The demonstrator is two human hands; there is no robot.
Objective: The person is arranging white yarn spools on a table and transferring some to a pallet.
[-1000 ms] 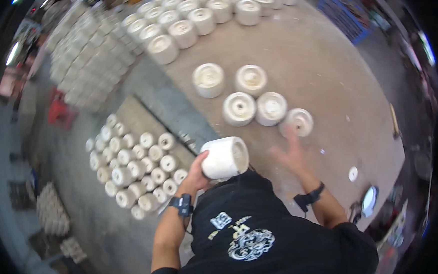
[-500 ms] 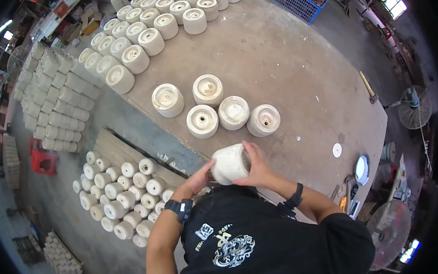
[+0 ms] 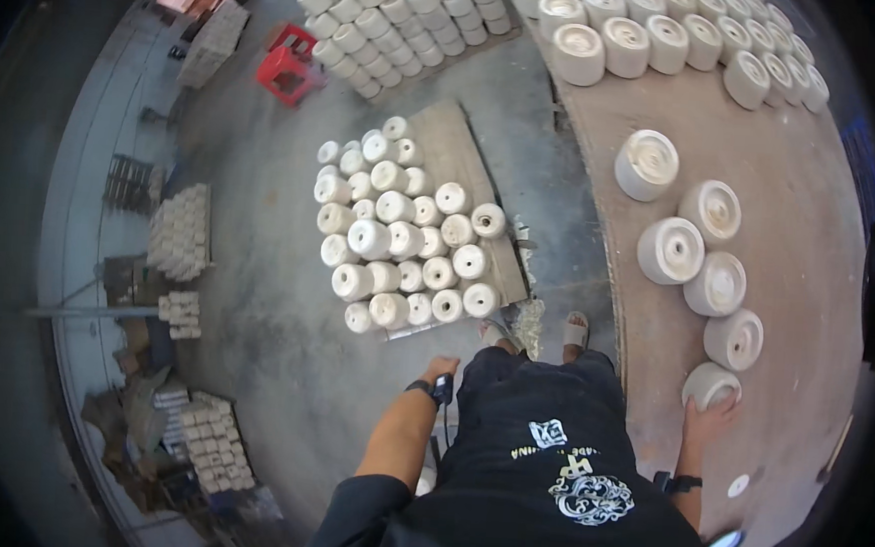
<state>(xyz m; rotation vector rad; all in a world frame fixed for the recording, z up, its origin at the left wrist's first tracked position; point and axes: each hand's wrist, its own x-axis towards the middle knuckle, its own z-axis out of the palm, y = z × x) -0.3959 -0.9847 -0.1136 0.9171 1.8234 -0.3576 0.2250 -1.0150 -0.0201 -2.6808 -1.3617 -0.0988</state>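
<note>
On the brown table, my right hand has its fingers around the near side of a white, round, plaster-like block. This block stands at the near end of a loose line of similar ones, including a block just beyond it. Each has a ringed, recessed top, and some show a small centre hole. My left hand hangs to the left of my body, away from the table, near the floor stack. Nothing shows in it, but its fingers are too small and blurred to read.
Smaller white cylinders are stacked on a board on the floor to the left. Rows of blocks fill the table's far end. Beyond stand a tall stack and a red stool. A white disc lies nearby.
The block held between both hands now rests on the table under my right hand. My left hand has let go and moved left. The view has swung left toward the floor stack.
</note>
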